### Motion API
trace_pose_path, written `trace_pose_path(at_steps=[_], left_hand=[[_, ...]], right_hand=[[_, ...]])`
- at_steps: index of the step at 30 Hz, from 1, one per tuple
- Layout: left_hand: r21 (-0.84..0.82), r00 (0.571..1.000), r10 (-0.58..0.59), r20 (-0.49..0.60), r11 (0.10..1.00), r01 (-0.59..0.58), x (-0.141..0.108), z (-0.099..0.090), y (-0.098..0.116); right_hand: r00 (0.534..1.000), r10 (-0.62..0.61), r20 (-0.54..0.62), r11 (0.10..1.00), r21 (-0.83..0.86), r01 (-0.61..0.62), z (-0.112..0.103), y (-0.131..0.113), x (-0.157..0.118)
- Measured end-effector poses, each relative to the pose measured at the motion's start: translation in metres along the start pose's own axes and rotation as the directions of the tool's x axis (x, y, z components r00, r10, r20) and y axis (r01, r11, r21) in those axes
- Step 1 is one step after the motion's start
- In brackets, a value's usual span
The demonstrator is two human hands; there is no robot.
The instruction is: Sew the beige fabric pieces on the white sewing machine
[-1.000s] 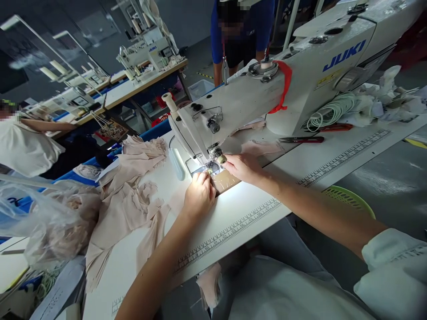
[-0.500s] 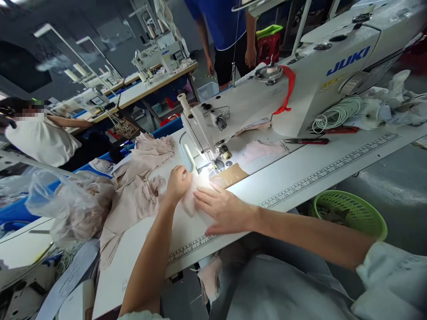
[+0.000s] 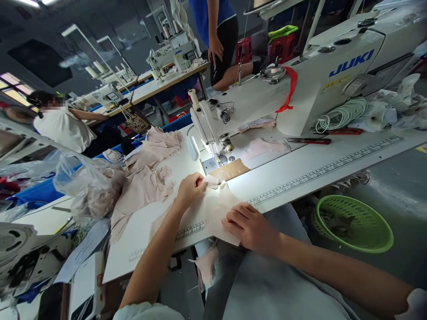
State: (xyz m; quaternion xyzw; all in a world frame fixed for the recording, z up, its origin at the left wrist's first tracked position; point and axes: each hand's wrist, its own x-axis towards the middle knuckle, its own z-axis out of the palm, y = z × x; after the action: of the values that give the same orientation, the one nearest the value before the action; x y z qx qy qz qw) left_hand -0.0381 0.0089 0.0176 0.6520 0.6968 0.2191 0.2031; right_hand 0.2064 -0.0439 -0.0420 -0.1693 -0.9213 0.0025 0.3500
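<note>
A pale pink fabric piece (image 3: pixel 216 206) lies over the front edge of the white sewing table (image 3: pixel 283 178). My left hand (image 3: pixel 191 191) pinches its upper end, where a small folded flap shows. At the lower right edge of the cloth, my right hand (image 3: pixel 248 224) has its fingers curled onto the fabric. Just beyond both hands is the needle area of the sewing machine (image 3: pixel 218 155), lit by its lamp, with a tan card strip (image 3: pixel 233 169) beside the plate. The fabric lies apart from the needle.
Stacked pink pieces (image 3: pixel 143 182) and a plastic bag (image 3: pixel 96 191) lie to the left. Thread snips (image 3: pixel 310 140) and coiled cord (image 3: pixel 343 115) sit by the machine. A green basket (image 3: pixel 355 222) stands below right. Two people (image 3: pixel 66 124) are beyond the table.
The fabric has come away from the needle area toward me. My right hand has moved right and nearer, its fingers now curled. My left hand has shifted slightly right and down.
</note>
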Motion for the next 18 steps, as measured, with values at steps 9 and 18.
trace_pose_path(at_steps=[9, 18], left_hand=[[-0.372, 0.852, -0.263, 0.453, 0.812, 0.449, -0.164, -0.073, -0.050], [-0.304, 0.723, -0.331, 0.606, 0.744, 0.595, -0.240, 0.010, -0.092]], right_hand=[[0.837, -0.071, 0.543, 0.183, 0.832, -0.524, -0.033, -0.037, -0.015], [0.366, 0.414, 0.834, -0.406, 0.529, -0.746, 0.032, -0.022, -0.073]])
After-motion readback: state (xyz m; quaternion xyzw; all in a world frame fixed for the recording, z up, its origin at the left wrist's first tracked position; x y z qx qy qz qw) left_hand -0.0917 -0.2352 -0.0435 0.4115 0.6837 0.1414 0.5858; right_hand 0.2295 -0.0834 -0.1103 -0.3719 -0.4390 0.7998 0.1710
